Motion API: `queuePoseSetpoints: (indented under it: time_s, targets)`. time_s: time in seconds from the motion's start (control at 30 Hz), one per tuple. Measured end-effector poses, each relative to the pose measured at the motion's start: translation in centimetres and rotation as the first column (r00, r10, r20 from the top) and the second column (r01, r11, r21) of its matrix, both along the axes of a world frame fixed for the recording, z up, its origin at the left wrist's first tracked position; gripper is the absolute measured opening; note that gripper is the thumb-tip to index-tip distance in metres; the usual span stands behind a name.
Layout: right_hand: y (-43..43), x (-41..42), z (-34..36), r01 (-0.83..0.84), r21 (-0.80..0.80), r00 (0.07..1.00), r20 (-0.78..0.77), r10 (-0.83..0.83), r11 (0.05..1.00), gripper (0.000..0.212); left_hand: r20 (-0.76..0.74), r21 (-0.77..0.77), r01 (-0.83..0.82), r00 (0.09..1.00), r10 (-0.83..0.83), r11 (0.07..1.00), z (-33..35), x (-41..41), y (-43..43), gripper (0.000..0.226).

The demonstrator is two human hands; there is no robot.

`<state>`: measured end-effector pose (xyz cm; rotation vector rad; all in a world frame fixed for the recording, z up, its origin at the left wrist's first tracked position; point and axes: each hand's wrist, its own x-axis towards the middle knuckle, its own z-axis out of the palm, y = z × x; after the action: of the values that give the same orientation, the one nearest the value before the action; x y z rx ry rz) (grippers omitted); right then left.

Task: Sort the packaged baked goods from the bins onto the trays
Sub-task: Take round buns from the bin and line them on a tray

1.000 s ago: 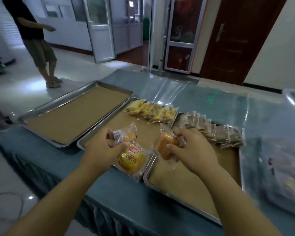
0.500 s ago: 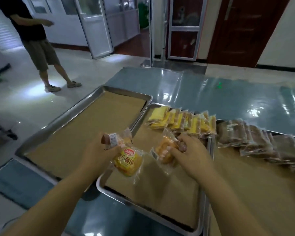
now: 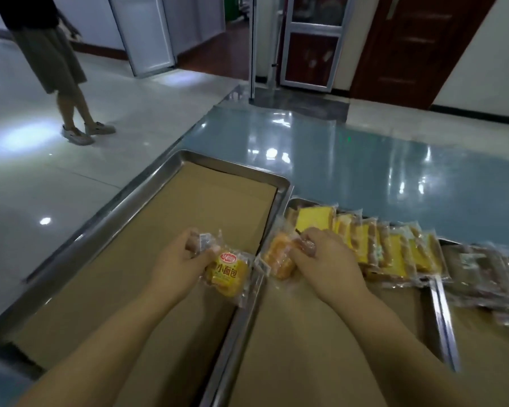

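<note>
Head view. Left hand (image 3: 176,259) pinches a yellow bun packet (image 3: 228,273) over the paper-lined left tray (image 3: 235,169); right hand (image 3: 326,265) grips an orange bun packet (image 3: 279,259) at its 3 o'clock, over the middle tray (image 3: 306,333). Best laid flat, label up, rowed from 12 o'clock.

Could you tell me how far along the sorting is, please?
Done: a row of yellow cake packets on the middle tray, brown packets on the right tray. In hand: the left hand holds bun packets, the right hand an orange bun packet. Remaining: the left tray shows only its liner; bins are out of view.
</note>
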<state>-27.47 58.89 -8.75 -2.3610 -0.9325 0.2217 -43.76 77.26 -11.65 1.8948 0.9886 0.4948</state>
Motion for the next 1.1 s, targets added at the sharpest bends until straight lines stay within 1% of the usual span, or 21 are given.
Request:
queuePoseSetpoints:
  time_s: [0.03, 0.13, 0.23, 0.27, 0.33, 0.37, 0.43, 0.5, 0.57, 0.63, 0.7, 0.77, 0.87, 0.93, 1.0, 1.1]
  targets:
    - [1.8, 0.2, 0.0, 0.021, 0.008, 1.000, 0.018, -0.022, 1.000, 0.019, 0.019, 0.000, 0.012, 1.000, -0.011, 1.000, -0.2, 0.9, 1.7, 0.034]
    - [7.3, 1.1, -0.2, 0.105, 0.046, 0.993, 0.056, -0.107, 0.993, 0.018, 0.071, 0.031, 0.051, 0.996, -0.053, 0.998, -0.8, 3.9, 6.4, 0.024]
    - [12.0, 2.2, -1.1, 0.221, 0.057, 0.973, 0.056, -0.224, 0.974, 0.038, 0.067, 0.090, 0.073, 0.995, -0.080, 0.993, -1.3, 7.2, 10.6, 0.019]
    - [13.4, 2.5, -1.5, 0.250, 0.081, 0.966, 0.038, -0.254, 0.965, 0.039, 0.067, 0.108, 0.084, 0.994, -0.092, 0.991, -1.4, 8.3, 11.8, 0.021]
    - [15.8, 3.1, -2.4, 0.275, 0.137, 0.960, 0.025, -0.280, 0.952, 0.033, 0.044, 0.154, 0.101, 0.993, -0.109, 0.983, -1.9, 10.3, 13.8, 0.038]
    - [16.9, 3.3, -3.0, 0.275, 0.150, 0.959, 0.023, -0.281, 0.950, 0.031, 0.005, 0.192, 0.115, 0.993, -0.118, 0.975, -2.1, 11.3, 14.5, 0.046]
    - [18.4, 3.7, -4.5, 0.258, 0.143, 0.965, 0.004, -0.262, 0.955, 0.033, -0.042, 0.242, 0.157, 0.988, -0.151, 0.957, -2.8, 12.8, 15.3, 0.048]
    - [19.2, 3.9, -6.1, 0.245, 0.103, 0.969, -0.048, -0.241, 0.964, 0.034, -0.043, 0.200, 0.210, 0.978, -0.206, 0.957, -4.0, 13.6, 15.1, 0.048]
    - [19.2, 3.8, -7.6, 0.215, 0.045, 0.973, -0.089, -0.211, 0.976, 0.032, -0.090, 0.185, 0.320, 0.947, -0.308, 0.929, -5.8, 13.5, 15.0, 0.048]
    - [18.5, 3.6, -8.6, 0.132, -0.003, 0.990, -0.058, -0.132, 0.991, 0.032, -0.128, 0.156, 0.406, 0.912, -0.389, 0.901, -7.7, 12.5, 15.2, 0.048]
    - [17.5, 3.2, -9.2, 0.048, -0.046, 0.998, -0.026, -0.050, 0.998, 0.036, -0.169, 0.196, 0.457, 0.887, -0.429, 0.868, -9.2, 11.4, 15.6, 0.053]
    - [16.7, 2.7, -9.4, 0.013, -0.086, 1.000, -0.002, -0.013, 0.996, 0.041, -0.152, 0.213, 0.501, 0.865, -0.478, 0.839, -10.3, 10.4, 15.8, 0.059]
    - [15.8, 1.9, -9.2, 0.009, -0.117, 0.998, 0.069, -0.001, 0.993, 0.050, -0.117, 0.212, 0.559, 0.829, -0.547, 0.802, -10.5, 9.7, 16.2, 0.066]
    - [15.3, 1.6, -8.8, 0.017, -0.100, 0.994, 0.110, -0.006, 0.995, 0.048, -0.101, 0.214, 0.583, 0.811, -0.576, 0.784, -10.1, 9.4, 16.2, 0.069]
    - [14.8, 1.5, -8.4, 0.046, -0.055, 0.993, 0.108, -0.040, 0.997, 0.047, -0.103, 0.224, 0.602, 0.796, -0.596, 0.766, -9.7, 9.2, 15.9, 0.072]
    - [14.4, 1.6, -8.1, 0.104, -0.036, 0.991, 0.091, -0.100, 0.994, 0.056, -0.130, 0.220, 0.624, 0.781, -0.612, 0.750, -9.6, 8.9, 15.5, 0.072]
